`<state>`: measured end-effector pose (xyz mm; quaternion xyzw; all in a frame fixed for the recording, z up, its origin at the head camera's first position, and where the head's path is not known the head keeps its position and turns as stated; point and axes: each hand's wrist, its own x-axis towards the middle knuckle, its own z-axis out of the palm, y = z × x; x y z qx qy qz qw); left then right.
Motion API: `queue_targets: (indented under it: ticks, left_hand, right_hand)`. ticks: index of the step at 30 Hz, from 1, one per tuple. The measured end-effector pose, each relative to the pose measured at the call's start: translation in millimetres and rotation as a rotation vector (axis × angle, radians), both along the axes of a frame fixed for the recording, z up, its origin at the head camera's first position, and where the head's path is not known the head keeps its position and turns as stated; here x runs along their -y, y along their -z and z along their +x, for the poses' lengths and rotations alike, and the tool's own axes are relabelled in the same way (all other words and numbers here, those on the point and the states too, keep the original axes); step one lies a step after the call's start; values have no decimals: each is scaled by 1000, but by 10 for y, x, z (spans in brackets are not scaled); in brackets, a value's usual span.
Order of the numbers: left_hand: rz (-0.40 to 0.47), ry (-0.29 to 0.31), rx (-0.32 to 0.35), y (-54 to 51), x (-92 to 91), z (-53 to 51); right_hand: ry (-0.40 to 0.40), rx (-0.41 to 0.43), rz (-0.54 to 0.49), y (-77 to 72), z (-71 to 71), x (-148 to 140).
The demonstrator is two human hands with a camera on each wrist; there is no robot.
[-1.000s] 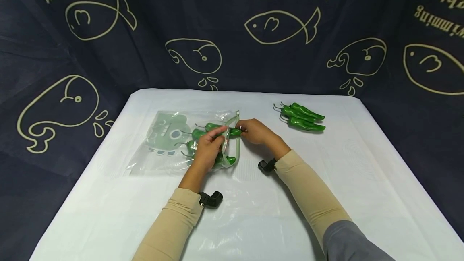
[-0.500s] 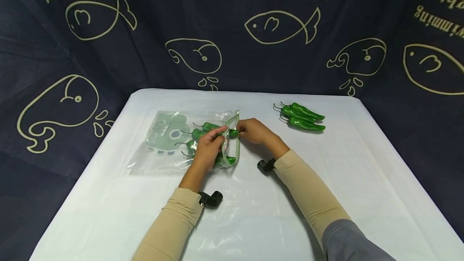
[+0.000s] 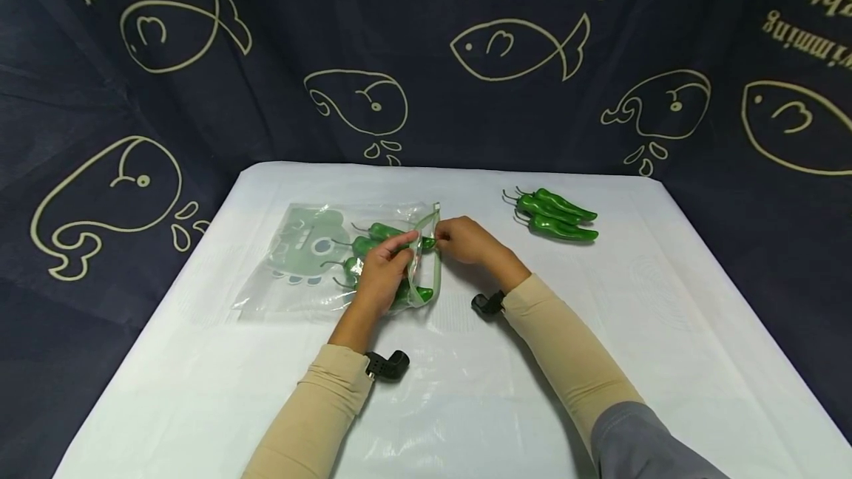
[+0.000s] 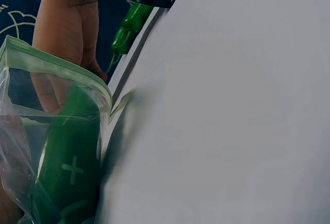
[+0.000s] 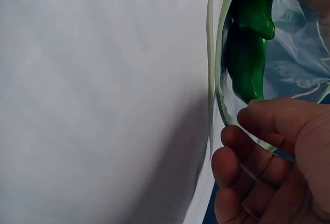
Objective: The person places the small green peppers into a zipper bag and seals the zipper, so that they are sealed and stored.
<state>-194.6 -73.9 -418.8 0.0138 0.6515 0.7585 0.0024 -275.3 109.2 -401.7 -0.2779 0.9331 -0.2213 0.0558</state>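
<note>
A clear zip bag [image 3: 249,298] with a green printed animal lies on the table, its mouth facing right. My left hand [image 3: 382,272] pinches the upper layer near the mouth and holds it raised. Several green chili peppers [image 3: 382,231] lie inside, stems to the left, partly hidden under that hand. At the mouth, my right hand [image 3: 469,240] has its thumb and curled fingers at the tip of one green chili pepper [image 5: 247,67], most of which is inside the bag. The left wrist view shows the green zip edge [image 4: 62,67] standing open around a pepper [image 4: 72,152].
Three more green chili peppers [image 3: 555,214] lie together at the back right of the white table [image 3: 566,405]. A dark cloth [image 3: 426,124] with fish drawings hangs behind the table and along its sides.
The pepper at the right hand has slid a little left, deeper into the bag. The left hand stays in place, and the right hand has barely moved.
</note>
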Motion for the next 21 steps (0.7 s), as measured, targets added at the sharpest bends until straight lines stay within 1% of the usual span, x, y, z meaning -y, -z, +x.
queue_targets:
  ticks: [4, 8, 14, 21]
  left_hand:
    - [-5, -2, -4, -7, -1, -1]
    - [-8, -6, -1, -2, -1, -2]
    - [-5, -1, 4, 4, 1, 1]
    - [-13, -2, 4, 0, 1, 0]
  right_hand:
    - [-21, -24, -5, -10, -12, 8]
    - [-28, -16, 2, -23, -18, 23]
    - [-4, -12, 34, -30, -25, 57]
    - [34, -12, 42, -23, -40, 96]
